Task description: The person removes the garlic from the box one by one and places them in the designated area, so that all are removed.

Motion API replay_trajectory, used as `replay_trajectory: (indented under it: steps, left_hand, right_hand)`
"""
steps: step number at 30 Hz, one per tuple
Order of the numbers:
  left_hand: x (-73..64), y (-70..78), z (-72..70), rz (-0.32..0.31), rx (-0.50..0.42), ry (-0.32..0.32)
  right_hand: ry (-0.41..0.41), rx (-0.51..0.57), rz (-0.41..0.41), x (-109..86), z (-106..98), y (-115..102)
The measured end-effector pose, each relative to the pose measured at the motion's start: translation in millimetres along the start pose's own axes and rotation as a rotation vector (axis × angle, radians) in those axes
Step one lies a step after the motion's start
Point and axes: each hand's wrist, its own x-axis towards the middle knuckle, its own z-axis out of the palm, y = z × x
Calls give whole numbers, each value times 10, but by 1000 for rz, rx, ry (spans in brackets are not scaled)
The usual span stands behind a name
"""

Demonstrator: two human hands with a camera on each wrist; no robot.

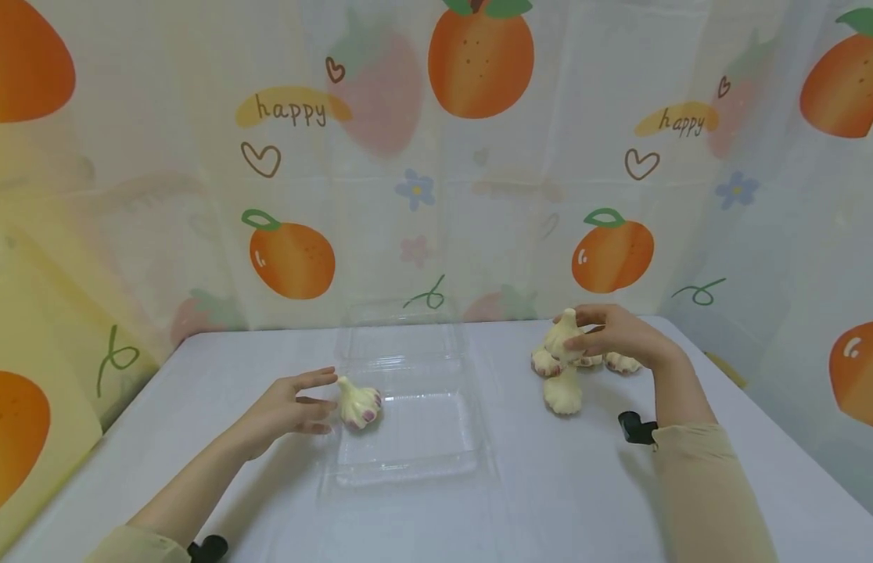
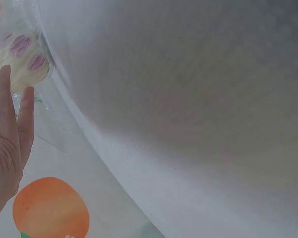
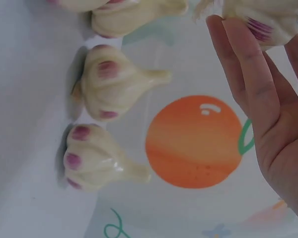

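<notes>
In the head view, a garlic bulb with purple patches lies at the left side of a clear plastic box, whose lid is folded back. My left hand is just left of that bulb, its fingers extended; whether the fingertips touch it cannot be told. My right hand pinches another garlic bulb between thumb and fingers, stem upward, above the loose bulbs. Around it on the table are several more, including a front garlic bulb and a right one. The right wrist view shows two bulbs side by side.
A white-covered table carries everything. Behind it hangs a curtain printed with oranges and strawberries. Black wrist devices show by the right sleeve and at the lower left. The box stands between the hands.
</notes>
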Motion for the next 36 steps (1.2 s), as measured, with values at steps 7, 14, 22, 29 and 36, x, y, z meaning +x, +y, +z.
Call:
replay_trajectory:
  steps: [7, 14, 22, 29, 36]
  left_hand:
    - [5, -7, -4, 2, -3, -3]
    - [5, -8, -9, 6, 0, -8]
    - [-3, 0, -16, 12, -3, -12]
    - [-9, 5, -16, 11, -5, -14]
    - [-6, -5, -8, 4, 0, -10]
  right_hand:
    - [63, -2, 36, -82, -94, 133]
    - [88, 4, 76, -132, -161, 329]
    - [50, -43, 164, -161, -171, 474]
    - [-10, 4, 200, -181, -123, 601]
    - [-81, 54, 216, -205, -59, 735]
